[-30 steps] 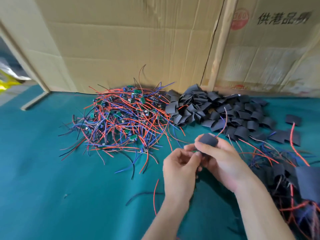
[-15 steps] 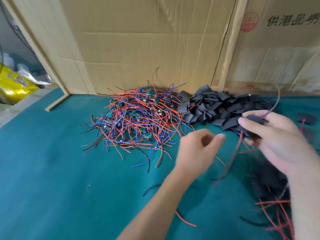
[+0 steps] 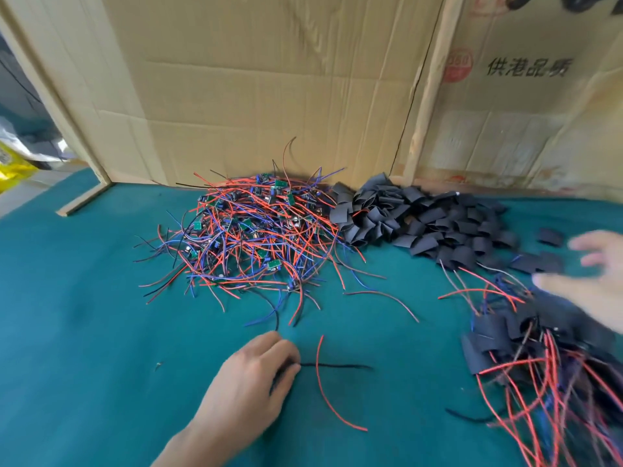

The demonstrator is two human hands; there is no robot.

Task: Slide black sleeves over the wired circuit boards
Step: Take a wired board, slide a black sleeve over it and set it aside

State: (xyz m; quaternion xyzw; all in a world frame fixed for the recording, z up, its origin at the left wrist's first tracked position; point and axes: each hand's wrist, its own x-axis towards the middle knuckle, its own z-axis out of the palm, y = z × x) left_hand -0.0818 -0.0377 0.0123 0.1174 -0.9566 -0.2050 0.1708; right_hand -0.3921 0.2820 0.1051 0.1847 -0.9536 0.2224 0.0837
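Reaching low centre, my left hand (image 3: 251, 372) has its fingers curled at a loose black wire (image 3: 337, 366) on the green mat (image 3: 84, 332); whether they pinch it I cannot tell. My right hand (image 3: 593, 281), blurred at right edge, looks spread and empty. Wired boards (image 3: 249, 234) are heaped mid-frame, black sleeves (image 3: 421, 220) just right of them, sleeved ones (image 3: 539, 348) lower right. Boards look light and tangle-prone, so grip the board, not wires. Sleeves seem soft, flattened. No containers; cardboard (image 3: 269, 79) behind.

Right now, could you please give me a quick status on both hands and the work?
Left hand down on a loose black wire. Right hand open, empty, over finished pile. Boards and sleeves waiting, nothing blocking.
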